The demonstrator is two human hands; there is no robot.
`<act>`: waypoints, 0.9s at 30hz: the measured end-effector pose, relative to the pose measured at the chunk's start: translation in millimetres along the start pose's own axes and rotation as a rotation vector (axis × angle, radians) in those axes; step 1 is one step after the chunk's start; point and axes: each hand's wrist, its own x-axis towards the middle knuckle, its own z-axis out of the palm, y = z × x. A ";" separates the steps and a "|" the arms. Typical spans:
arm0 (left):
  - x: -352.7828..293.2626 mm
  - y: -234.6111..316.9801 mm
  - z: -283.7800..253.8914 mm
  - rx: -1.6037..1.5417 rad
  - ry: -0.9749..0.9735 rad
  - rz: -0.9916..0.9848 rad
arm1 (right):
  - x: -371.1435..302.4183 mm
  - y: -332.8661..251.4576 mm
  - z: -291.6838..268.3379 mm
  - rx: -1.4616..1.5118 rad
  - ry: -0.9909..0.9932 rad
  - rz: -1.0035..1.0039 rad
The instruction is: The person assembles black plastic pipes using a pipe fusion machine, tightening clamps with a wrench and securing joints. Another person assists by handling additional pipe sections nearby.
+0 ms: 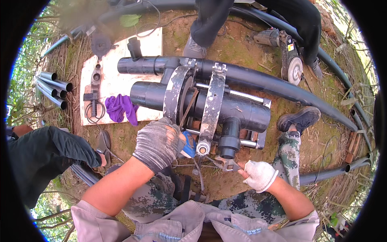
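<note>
My left hand (157,141), in a grey knit glove, is closed at the lower end of the left clamp ring (174,97) of a pipe-clamping frame. A blue object (188,144) lies against its fingertips; what the fingers grip is hidden. In a white glove, my right hand (260,176) pinches a grey wrench-like metal tool (228,164), just below the stub of a black pipe fitting (230,137). The right clamp ring (213,105), paint-worn with a bolt at its lower end, also surrounds the black pipe (147,93). A thin brown strip (189,107) slants between the rings.
A wooden board (155,42) carries a purple cloth (121,109) and a corded tool with a long handle (94,92). A disc-cutting power tool (288,56) stands upper right. Long black pipe (278,82) curves behind the frame. Grey pipes (52,86) lie left. Two people's legs are nearby.
</note>
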 end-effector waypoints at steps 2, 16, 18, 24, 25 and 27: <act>-1.3 -2.3 2.2 -0.002 -0.001 -0.022 | 0.9 0.0 10.6 -0.001 -0.057 -0.066; 1.1 12.8 -8.7 0.091 -0.055 -0.121 | -0.2 -0.3 4.4 0.010 0.132 -0.041; 3.6 13.0 -6.6 0.091 -0.044 -0.121 | -0.8 -4.1 7.5 0.030 0.090 -0.064; -0.6 9.4 0.2 0.091 0.013 -0.091 | -1.4 -4.1 1.6 0.043 0.112 -0.017; -0.6 10.5 -1.2 0.078 0.016 -0.097 | -2.5 -4.0 5.9 0.045 0.077 -0.011; 1.5 11.0 -3.1 0.056 0.003 -0.127 | -1.6 -6.6 2.8 -0.021 0.026 -0.094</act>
